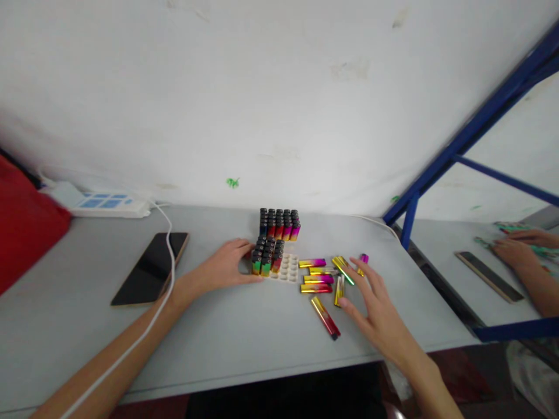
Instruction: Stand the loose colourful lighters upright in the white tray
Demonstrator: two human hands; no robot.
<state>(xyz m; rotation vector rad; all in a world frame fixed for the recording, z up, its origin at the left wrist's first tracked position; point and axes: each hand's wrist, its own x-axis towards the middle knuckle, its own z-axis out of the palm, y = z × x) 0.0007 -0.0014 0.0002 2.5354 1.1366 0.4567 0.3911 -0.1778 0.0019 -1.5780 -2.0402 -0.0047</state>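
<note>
A white tray (289, 271) with round holes lies at the table's middle, its left part filled with upright coloured lighters (266, 256). My left hand (227, 267) curls round the tray's left end. Several loose metallic lighters (318, 279) lie flat to the tray's right, and one red and gold lighter (325, 318) lies nearer me. My right hand (376, 302) hovers over the loose pile with fingers spread, its fingertips touching or just above the lighters and holding nothing. A second block of upright lighters (280, 223) stands behind the tray near the wall.
A black phone (151, 268) lies at the left with a white cable (162, 294) across it. A white power strip (102, 203) sits by the wall beside a red object (24, 224). Another person's hands (519, 247) work at the right table beyond a blue frame (476, 125).
</note>
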